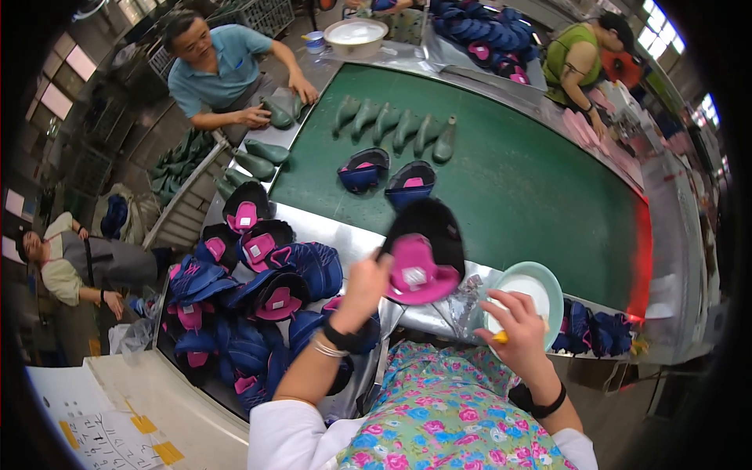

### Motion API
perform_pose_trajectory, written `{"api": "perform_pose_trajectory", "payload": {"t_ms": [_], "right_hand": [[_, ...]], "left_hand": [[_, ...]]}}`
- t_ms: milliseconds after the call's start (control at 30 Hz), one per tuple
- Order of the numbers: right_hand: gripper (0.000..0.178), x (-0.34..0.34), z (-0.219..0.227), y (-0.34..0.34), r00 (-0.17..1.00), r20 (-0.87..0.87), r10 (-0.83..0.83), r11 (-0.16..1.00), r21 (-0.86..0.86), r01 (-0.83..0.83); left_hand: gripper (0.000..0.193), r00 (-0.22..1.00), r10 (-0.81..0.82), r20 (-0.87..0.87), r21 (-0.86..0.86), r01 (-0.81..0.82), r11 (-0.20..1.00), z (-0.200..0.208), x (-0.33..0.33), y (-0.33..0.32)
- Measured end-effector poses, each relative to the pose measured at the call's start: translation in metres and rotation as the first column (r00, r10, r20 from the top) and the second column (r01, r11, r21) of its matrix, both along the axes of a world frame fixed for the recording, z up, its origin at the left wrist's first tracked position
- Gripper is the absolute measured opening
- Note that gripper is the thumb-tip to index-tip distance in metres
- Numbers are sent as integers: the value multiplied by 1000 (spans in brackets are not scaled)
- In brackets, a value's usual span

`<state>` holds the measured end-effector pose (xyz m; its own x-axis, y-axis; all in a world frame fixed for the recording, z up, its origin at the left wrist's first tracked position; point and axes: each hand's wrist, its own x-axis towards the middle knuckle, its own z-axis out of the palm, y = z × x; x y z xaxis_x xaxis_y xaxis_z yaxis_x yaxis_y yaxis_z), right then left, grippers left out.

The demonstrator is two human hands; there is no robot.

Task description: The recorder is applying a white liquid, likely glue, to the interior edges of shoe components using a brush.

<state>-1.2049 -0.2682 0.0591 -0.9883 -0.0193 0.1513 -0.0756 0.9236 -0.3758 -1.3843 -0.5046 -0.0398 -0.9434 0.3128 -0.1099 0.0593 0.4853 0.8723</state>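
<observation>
My left hand (363,286) is closed on the edge of a shoe upper (424,270), black at the back with a bright pink lining. The upper is slightly blurred and tilted, its opening toward me. Over a pale green bowl (553,280) of white liquid, my right hand (518,329) is closed around a thin yellow-handled tool (500,337); its working end is hidden. Two more blue uppers, one at the left (363,170) and one nearer (410,183), sit on the green conveyor belt (517,207) beyond my hands.
A heap of blue-and-pink uppers (251,294) covers the metal table at left. Several green shoe lasts (406,129) line the belt; a co-worker (222,74) across it handles others. Another person (583,66) works at far right. More uppers (591,327) lie beside the bowl.
</observation>
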Motion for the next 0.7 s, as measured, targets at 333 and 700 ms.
{"api": "perform_pose_trajectory", "payload": {"t_ms": [333, 700], "right_hand": [[30, 62, 10, 45, 997, -15, 74, 974, -212, -76], [27, 131, -26, 78, 988, 116, 101, 839, -544, -22]], "left_hand": [[57, 642, -663, 385, 780, 158, 606, 8, 73, 42], [106, 906, -394, -154, 368, 423, 828, -15, 181, 94]]}}
